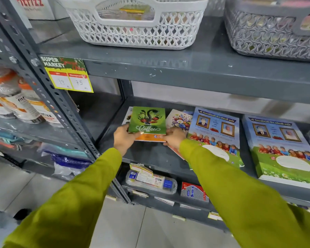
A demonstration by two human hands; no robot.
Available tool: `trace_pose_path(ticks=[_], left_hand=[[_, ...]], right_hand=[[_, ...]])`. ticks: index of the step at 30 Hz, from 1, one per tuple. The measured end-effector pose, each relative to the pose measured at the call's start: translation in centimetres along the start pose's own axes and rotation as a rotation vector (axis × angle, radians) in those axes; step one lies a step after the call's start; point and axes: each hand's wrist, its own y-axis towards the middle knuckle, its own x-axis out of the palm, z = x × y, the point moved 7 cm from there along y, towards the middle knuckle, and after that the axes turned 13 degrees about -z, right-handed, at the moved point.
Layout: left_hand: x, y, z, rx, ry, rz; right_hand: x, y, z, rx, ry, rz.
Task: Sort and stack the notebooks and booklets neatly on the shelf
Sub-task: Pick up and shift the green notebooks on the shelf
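A green "Coffee" notebook [147, 120] tops a small stack on the grey middle shelf [150, 156]. My left hand [123, 138] grips the stack's left near corner and my right hand [174, 137] grips its right near corner, over an orange-edged booklet [150, 137]. A flower-cover booklet [179, 119] lies askew just right of the stack, partly under my right hand. Further right stand a blue-and-green booklet stack [215, 133] and a thicker one like it [279, 149]. Both sleeves are olive green.
A white basket [138, 31] and a grey basket [268, 38] sit on the shelf above. A price tag [68, 76] hangs on the upper shelf edge. Bottles [25, 104] fill the left rack. Stationery packs [150, 181] lie on the lower shelf.
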Motion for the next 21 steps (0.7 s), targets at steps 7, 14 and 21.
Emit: trace_pose_path(ticks=[7, 14, 21], left_hand=[[-3.2, 3.0, -1.9, -0.108, 0.220, 0.056], [-1.8, 1.1, 0.9, 0.044, 0.449, 0.233], [10.8, -0.1, 8.2, 0.185, 0.196, -0.141]], right_hand=[[2.2, 2.8, -1.8, 0.011, -0.313, 0.002], [-5.7, -2.3, 0.1, -0.061, -0.334, 0.387], [-17.4, -8.6, 7.5, 0.248, -0.472, 0.604]])
